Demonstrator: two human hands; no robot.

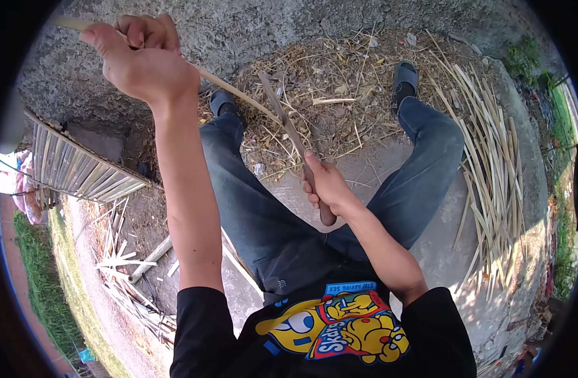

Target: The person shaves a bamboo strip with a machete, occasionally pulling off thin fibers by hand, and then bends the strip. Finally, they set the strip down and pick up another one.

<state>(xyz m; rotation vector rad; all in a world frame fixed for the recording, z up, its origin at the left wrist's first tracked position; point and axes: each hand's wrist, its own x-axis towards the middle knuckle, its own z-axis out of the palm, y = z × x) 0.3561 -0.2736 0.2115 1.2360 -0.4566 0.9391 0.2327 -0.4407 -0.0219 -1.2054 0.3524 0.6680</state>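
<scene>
Left hand (141, 60) pinches the strip (240, 95), which slants down to its right — meeting the knife (291, 132). Right hand (327, 186) wraps the knife's handle, blade beyond its fingers — well right of it, a pile (493, 164) of strips.

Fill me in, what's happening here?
The person grips a long, pale strip raised in the left hand, and a long-bladed knife by its handle in the right hand. The strip's lower end meets the blade between the knees; any cut there is too small to tell. More pale strips lie heaped on the right.
</scene>
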